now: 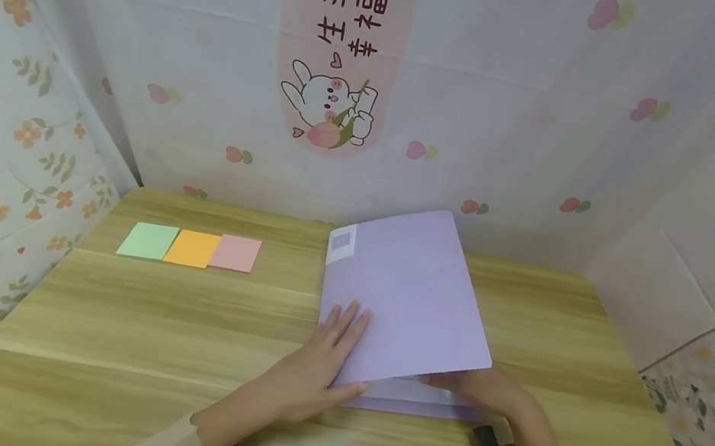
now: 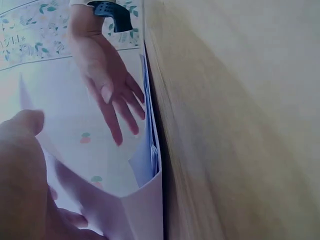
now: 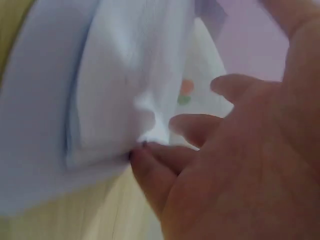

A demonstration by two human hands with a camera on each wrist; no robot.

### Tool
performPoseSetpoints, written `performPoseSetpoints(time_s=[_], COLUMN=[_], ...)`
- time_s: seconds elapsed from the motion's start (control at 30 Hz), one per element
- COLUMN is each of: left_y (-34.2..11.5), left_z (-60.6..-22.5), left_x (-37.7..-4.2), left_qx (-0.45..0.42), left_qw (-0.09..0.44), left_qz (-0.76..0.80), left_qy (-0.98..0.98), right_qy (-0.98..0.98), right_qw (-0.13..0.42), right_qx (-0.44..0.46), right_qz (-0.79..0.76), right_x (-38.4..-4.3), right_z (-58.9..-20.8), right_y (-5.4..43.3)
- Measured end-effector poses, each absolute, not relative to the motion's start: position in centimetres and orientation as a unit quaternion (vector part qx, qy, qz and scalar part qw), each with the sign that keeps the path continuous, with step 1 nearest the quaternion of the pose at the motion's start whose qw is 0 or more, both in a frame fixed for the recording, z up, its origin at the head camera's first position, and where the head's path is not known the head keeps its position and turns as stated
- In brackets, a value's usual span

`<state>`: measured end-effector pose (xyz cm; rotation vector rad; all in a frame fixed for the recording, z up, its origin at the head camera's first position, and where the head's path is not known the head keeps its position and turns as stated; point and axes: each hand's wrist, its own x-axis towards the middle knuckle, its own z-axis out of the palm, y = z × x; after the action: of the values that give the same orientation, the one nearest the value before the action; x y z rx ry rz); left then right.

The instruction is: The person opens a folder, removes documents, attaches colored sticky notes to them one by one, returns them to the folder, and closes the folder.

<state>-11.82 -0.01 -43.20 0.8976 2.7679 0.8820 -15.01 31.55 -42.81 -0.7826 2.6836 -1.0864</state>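
A light purple folder [image 1: 406, 292] lies on the table with its front cover partly raised at the right side. My left hand [image 1: 321, 364] rests on the cover near the spine, fingers stretched out and thumb at the lower edge. Beneath the lifted cover reaches my right hand [image 1: 478, 389], its fingertips partly hidden there in the head view. In the left wrist view the fingers of that right hand [image 2: 107, 75] are spread and nearly straight. Whitish inner pages [image 3: 125, 75] show in the right wrist view, with fingertips right at their edge.
Green [image 1: 148, 241], orange [image 1: 192, 248] and pink sticky note pads [image 1: 235, 253] lie in a row at the table's back left. The wooden table [image 1: 104, 339] meets a patterned cloth [image 1: 514, 146] behind, and cloth also hangs at both sides.
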Motion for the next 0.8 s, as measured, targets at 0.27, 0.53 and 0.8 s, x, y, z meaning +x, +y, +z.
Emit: performPoseSetpoints(time_s=[0.27,0.53,0.8], left_y=[-1.5,-2.7,-3.9], left_z=[-43.2,-42.9,-42.4], left_x=[-11.0,-9.8,-9.1], left_qx=[0.282,0.24,0.264], left_qw=[0.003,-0.006,-0.121], left_qz=[0.344,0.422,0.484], left_qy=[0.896,0.874,0.826], right_qy=[0.952,0.957,0.956], right_qw=[0.114,0.149,0.156], right_qx=[-0.211,-0.169,-0.165], right_qz=[-0.19,-0.184,-0.184], right_x=[-14.0,-13.8,-13.7], right_z=[-42.6,-42.2,-42.3], right_y=[29.2,28.8,28.9])
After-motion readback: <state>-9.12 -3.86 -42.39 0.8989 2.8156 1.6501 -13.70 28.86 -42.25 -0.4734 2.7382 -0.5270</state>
